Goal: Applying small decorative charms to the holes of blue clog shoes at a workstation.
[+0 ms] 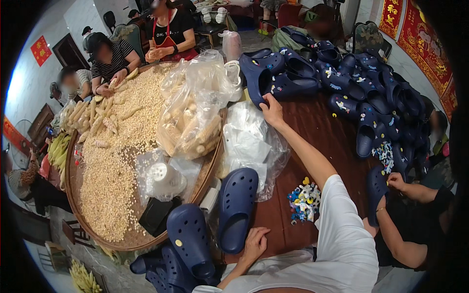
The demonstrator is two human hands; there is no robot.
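My right hand reaches out across the table, its fingers closed on the heel end of a navy clog at the edge of a large pile. My left hand rests on the brown tablecloth near me, fingers loosely bent and apart, holding nothing. Just left of it lies a plain navy clog. Farther left sits another navy clog with one yellow charm on it. A small heap of colourful shoe charms lies beside my right sleeve.
Decorated navy clogs are piled at the far right. A round woven tray holds corn kernels and bagged cobs. White plastic bags lie mid-table. At right, a co-worker's hands hold a clog. Other people sit behind the tray.
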